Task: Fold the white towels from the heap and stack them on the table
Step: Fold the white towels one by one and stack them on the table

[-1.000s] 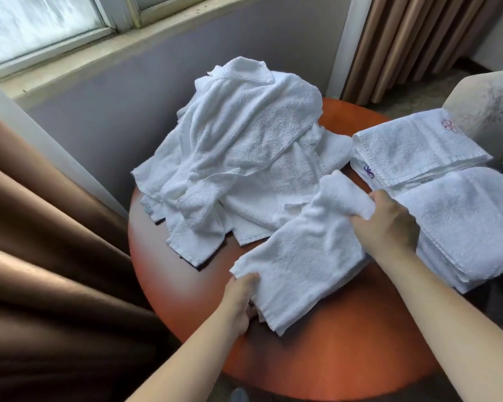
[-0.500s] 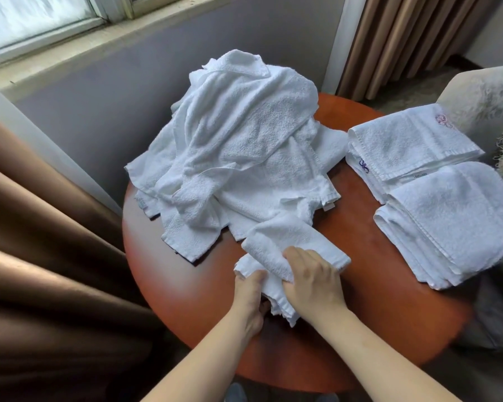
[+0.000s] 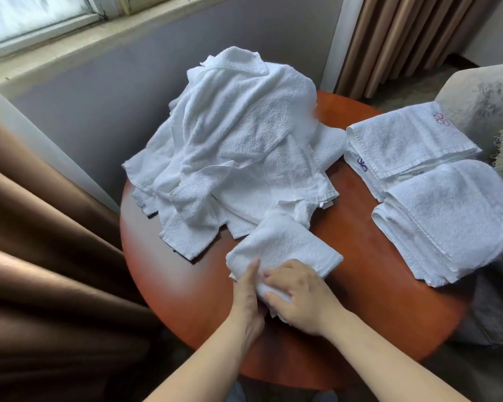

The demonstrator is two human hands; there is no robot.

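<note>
Round reddish-brown wooden table [image 3: 360, 256], seen from its near edge. A small white terry towel, folded into a compact rectangle [image 3: 285, 245], lies on the tabletop at near centre, its far corner touching the heap.

The left hand [image 3: 249, 300] is released: it stands on edge with straight fingers laid along the towel's left side. The right hand [image 3: 299, 297] grasps the towel's near edge, a bunched fold of cloth showing between the bent fingers [image 3: 273, 274] and the thumb.

The heap of crumpled white terry towels [image 3: 244, 134] covers the far left of the table, and one corner overhangs the left rim.

Two stacks of folded white towels sit at the right. The far stack [image 3: 404, 140] shows embroidered marks in purple and pink. The near stack [image 3: 453, 216] overlaps its near edge and projects past the table's right rim.

Surroundings: brown draped curtain [image 3: 41, 271] at left, pale stone window sill [image 3: 70, 44] at far left, beige pleated curtain [image 3: 404, 39] at far right, grey upholstered armchair [image 3: 482, 94] at right.
</note>
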